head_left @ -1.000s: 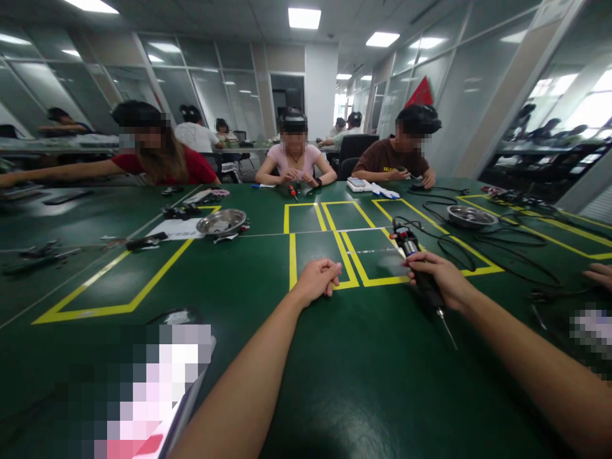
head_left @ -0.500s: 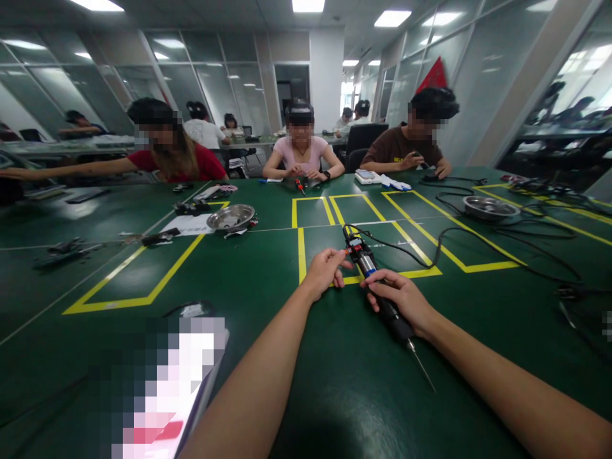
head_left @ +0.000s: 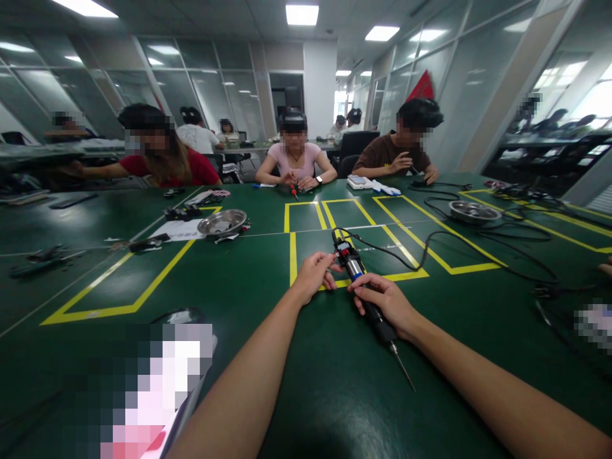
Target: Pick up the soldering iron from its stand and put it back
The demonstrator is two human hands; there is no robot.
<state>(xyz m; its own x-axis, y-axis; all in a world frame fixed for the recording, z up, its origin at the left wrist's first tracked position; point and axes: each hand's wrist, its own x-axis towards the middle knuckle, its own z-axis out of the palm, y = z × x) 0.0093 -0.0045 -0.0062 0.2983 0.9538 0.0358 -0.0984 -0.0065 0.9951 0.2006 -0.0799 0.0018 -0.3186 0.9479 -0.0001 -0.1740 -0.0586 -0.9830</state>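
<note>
A corded electric screwdriver (head_left: 354, 268), black with a silver and blue section, lies slanted over the green table. Its thin metal bit points back toward me. My right hand (head_left: 382, 299) is wrapped round the black handle. At the cord end, my left hand (head_left: 315, 275) has its thumb and forefinger pinched together right beside the tool. A tiny reddish thing shows at those fingertips, too small to make out. The black cord (head_left: 433, 234) runs from the tool's far end off to the right.
Yellow tape outlines (head_left: 292, 255) mark the green table. Metal bowls stand left (head_left: 222, 223) and right (head_left: 475, 211). A pixelated bright object (head_left: 162, 389) lies near left. Across the table sit several people; a red-handled tool (head_left: 293, 190) lies before the middle one.
The whole view has shifted slightly, so things appear a little further left. Both my hands keep the same hold at the screwdriver. The person at right across the table has raised a hand slightly.
</note>
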